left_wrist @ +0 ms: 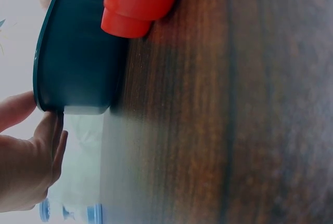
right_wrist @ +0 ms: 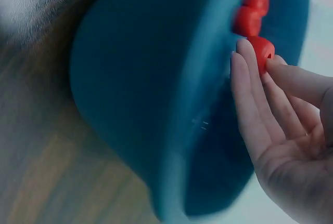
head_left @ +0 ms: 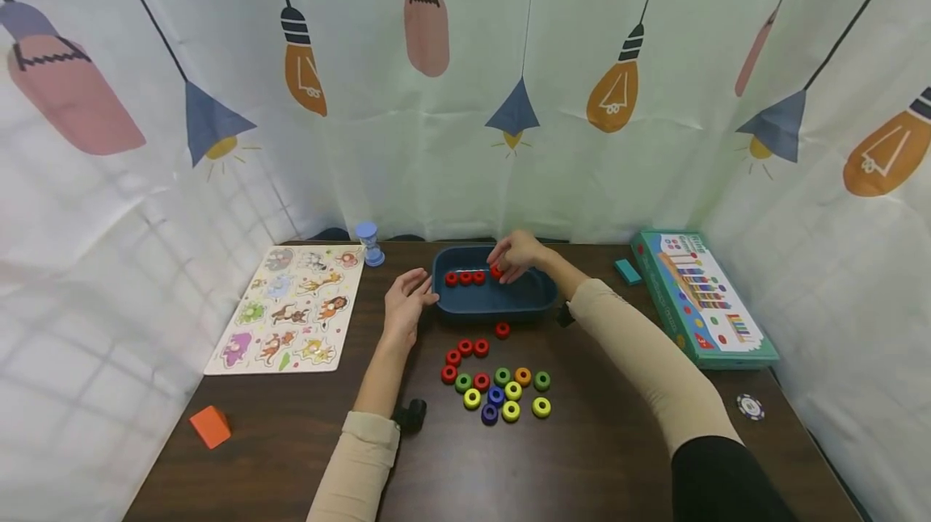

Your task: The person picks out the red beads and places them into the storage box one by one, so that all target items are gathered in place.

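Observation:
A dark blue tray (head_left: 497, 316) stands at the back middle of the table. Inside it, a row of 3 red beads (head_left: 466, 278) lies along the left part. My right hand (head_left: 518, 254) reaches into the tray and pinches another red bead (right_wrist: 264, 52) between thumb and fingertips, at the end of that row. At the tray's left end my left hand (head_left: 409, 308) touches the rim and end wall with mostly straight fingers. In front of the tray are loose beads: several red ones (head_left: 465, 347), with green (head_left: 541, 380), yellow (head_left: 511, 411), blue (head_left: 490, 414) and orange (head_left: 523, 376) ones nearer me.
An animal puzzle board (head_left: 291, 308) lies at left, with a small blue hourglass (head_left: 370, 244) behind it. An orange block (head_left: 211, 427) sits front left. At right are a green game box (head_left: 705, 300), a teal block (head_left: 628, 271) and a poker chip (head_left: 750, 406).

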Demonstrator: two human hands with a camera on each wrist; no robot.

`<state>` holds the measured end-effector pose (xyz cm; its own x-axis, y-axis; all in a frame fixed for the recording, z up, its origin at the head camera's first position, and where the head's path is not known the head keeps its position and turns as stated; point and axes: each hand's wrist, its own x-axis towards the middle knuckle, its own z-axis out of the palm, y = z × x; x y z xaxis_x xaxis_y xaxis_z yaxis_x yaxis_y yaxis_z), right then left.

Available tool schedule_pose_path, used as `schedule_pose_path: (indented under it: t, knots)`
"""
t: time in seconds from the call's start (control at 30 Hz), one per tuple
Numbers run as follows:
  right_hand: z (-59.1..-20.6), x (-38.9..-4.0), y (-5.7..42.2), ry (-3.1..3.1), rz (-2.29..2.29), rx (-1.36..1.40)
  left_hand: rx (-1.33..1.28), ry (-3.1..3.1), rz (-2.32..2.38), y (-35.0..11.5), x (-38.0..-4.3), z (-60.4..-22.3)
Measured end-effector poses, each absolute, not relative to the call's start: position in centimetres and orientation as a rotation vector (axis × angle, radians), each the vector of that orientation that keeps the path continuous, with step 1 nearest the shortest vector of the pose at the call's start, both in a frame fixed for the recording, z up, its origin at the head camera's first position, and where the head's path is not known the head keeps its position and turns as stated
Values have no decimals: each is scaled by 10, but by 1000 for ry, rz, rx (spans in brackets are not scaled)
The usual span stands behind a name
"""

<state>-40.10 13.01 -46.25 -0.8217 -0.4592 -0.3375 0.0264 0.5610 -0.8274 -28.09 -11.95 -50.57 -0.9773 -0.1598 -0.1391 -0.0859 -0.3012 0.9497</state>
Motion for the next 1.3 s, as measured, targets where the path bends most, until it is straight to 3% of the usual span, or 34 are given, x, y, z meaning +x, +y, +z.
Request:
schedule_pose_path:
  t: [0.2, 0.43, 0.87, 1.1, 1.3]
  knots:
    - [-481, -402, 126, 2225, -1228, -330, 308, -1823, -2479, -119, -280, -508]
    - [-470, -385, 131, 2285, -1272, -398, 302, -1822, -2472, -119, -280, -508]
    - [-424, -289, 153, 2326, -1101, -781, 323, -1835, -2471, -120, -283, -507]
    - [-443, -258, 154, 2367, -568, -1109, 334, -1847, -2471, -120, -284, -508]
    - [-464, -252, 151, 2412, -466, -1171, 332, -1845, -2494, -120, -282, -508]
